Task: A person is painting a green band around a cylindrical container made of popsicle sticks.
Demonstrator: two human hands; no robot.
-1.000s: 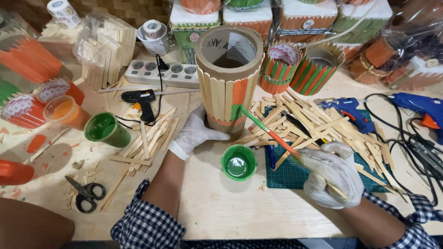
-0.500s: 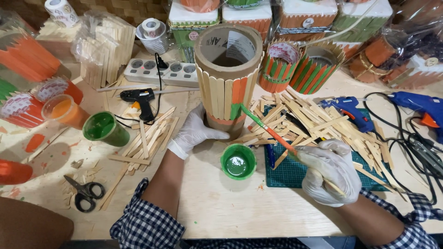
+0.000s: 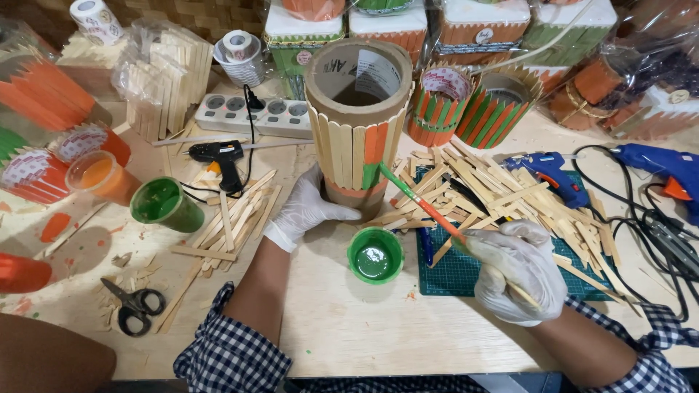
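A tall cardboard tube (image 3: pixel 358 116) clad in wooden sticks stands upright at the middle of the table; one stick is orange above and green below. My left hand (image 3: pixel 306 207), in a white glove, grips the tube's base from the left. My right hand (image 3: pixel 518 268), also gloved, holds a paintbrush (image 3: pixel 422 205) with an orange handle. Its green tip touches the green part of that stick. A small cup of green paint (image 3: pixel 375 255) sits on the table between my hands.
Loose wooden sticks (image 3: pixel 480 185) lie right of the tube over a green cutting mat (image 3: pixel 455 273). Two blue glue guns (image 3: pixel 550 175) with black cables sit at the right, a black glue gun (image 3: pixel 218 156), paint cups (image 3: pixel 164 205) and scissors (image 3: pixel 131 306) at the left. Finished painted holders line the back.
The brush tip has stayed on the tube's green patch, shifting only slightly. My left hand keeps its hold on the base.
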